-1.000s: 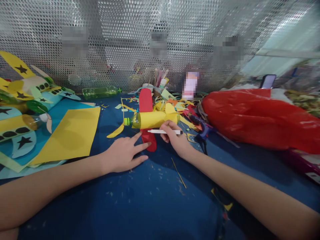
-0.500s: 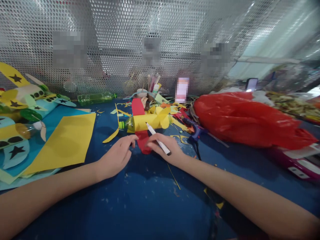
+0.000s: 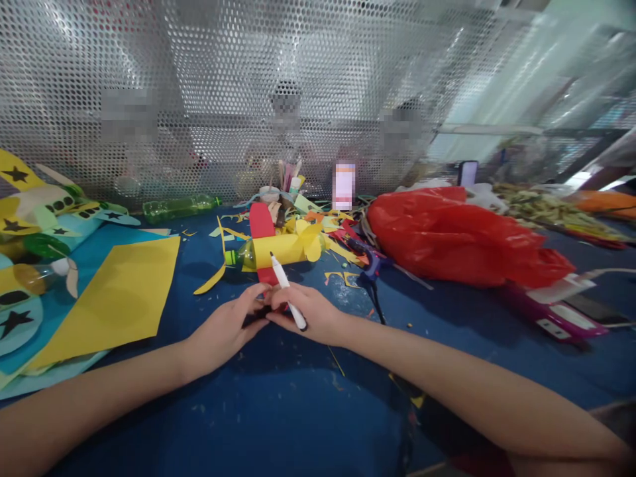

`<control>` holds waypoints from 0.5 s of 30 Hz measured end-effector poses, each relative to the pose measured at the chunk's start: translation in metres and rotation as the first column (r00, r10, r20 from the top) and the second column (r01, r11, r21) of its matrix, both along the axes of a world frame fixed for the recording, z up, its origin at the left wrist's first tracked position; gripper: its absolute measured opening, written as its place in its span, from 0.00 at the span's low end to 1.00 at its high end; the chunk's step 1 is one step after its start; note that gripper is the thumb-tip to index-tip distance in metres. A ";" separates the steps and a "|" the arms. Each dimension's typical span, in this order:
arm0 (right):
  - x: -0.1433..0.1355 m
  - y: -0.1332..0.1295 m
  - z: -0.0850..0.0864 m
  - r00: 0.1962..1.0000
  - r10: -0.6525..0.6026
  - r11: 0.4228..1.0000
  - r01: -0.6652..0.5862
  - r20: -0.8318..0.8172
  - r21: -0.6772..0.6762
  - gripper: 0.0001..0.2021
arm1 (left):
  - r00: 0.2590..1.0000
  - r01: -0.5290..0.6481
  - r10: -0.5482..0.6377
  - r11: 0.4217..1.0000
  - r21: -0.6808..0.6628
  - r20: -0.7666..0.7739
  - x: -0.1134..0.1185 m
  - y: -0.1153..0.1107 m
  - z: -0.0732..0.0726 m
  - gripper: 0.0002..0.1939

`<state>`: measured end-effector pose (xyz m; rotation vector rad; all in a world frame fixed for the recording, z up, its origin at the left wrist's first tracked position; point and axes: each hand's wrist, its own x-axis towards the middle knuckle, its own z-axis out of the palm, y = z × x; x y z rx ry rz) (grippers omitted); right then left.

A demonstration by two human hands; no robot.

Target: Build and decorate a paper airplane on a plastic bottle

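From where I stand, both bare hands are busy just short of the middle of the blue table (image 3: 223, 424), around the near end of a bottle plane (image 3: 281, 250) that lies on its side, its green cap (image 3: 230, 258) toward the table's left edge. Yellow paper wraps its body, and a red wing (image 3: 262, 220) sticks out toward the far edge, with more red showing on the near side, partly covered by the fingers. A curved yellow blade (image 3: 209, 281) sits by the cap. The right hand (image 3: 315, 315) grips a white marker (image 3: 284, 281), dark tip slanting up over the yellow wrap. The left hand (image 3: 223, 331) is curled, its fingertips meeting the right hand's by the red paper; whether it pinches anything I can't tell. Colored paper scraps (image 3: 318, 217) pile up behind the plane, and a blue-purple tool (image 3: 371, 265) lies to its right. Toward the left edge, a yellow sheet (image 3: 119, 285) overlaps a blue sheet (image 3: 99, 255), near a star-marked craft (image 3: 37, 199). A clear green bottle (image 3: 179, 208) lies along the far edge, under the perforated metal panel (image 3: 223, 79). Over toward the right edge slumps a shiny red bag (image 3: 437, 232), a purple box (image 3: 571, 321) just in front of it.
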<state>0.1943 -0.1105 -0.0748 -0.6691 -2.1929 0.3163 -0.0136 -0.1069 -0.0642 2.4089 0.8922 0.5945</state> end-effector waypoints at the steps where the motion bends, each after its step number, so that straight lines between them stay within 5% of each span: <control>1: 0.000 0.000 0.000 1.000 0.000 1.000 0.000 0.008 0.008 0.04 | 1.000 -0.018 0.018 1.000 0.005 0.002 0.000 0.000 0.000 0.20; 7: 0.001 0.003 -0.003 0.999 -0.045 0.998 0.047 -0.028 0.045 0.05 | 0.977 -0.183 0.187 0.982 -0.043 0.107 -0.003 0.005 -0.001 0.12; 12: 0.003 0.003 -0.003 0.996 -0.079 0.996 0.082 -0.047 0.047 0.06 | 0.979 -0.179 0.175 0.984 0.024 0.109 -0.003 0.008 -0.003 0.07; 15: 0.004 0.002 0.004 0.994 -0.085 0.983 0.095 -0.068 0.159 0.06 | 0.974 -0.195 0.186 0.979 0.061 0.132 -0.002 0.009 -0.005 0.07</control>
